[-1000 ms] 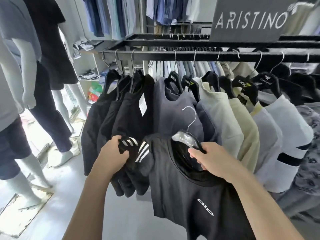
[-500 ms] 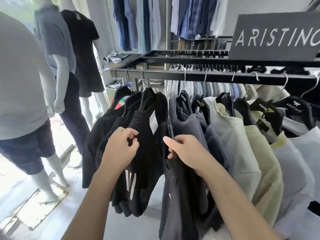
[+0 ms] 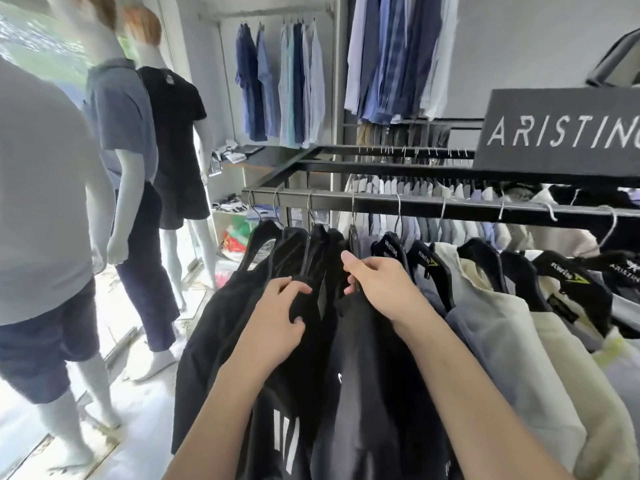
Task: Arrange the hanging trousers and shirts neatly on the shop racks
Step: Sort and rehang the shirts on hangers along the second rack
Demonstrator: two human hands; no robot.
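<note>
Sign [image 3: 561, 133]: chopped by the right edge, its last letter only half there.
Near mannequin [image 3: 38, 202]: head gone off the top, one side off the left edge.
Left hand [image 3: 280, 320]: fingertips buried in folds of the striped shirt [image 3: 284, 438], whose stripes run off the bottom edge.
Right hand [image 3: 384, 285]: fingers curl into the dark shirt [image 3: 363, 375]; hanger or cloth beneath, can't tell.
Shelf clutter [image 3: 232, 154]: too small and soft to name.
</note>
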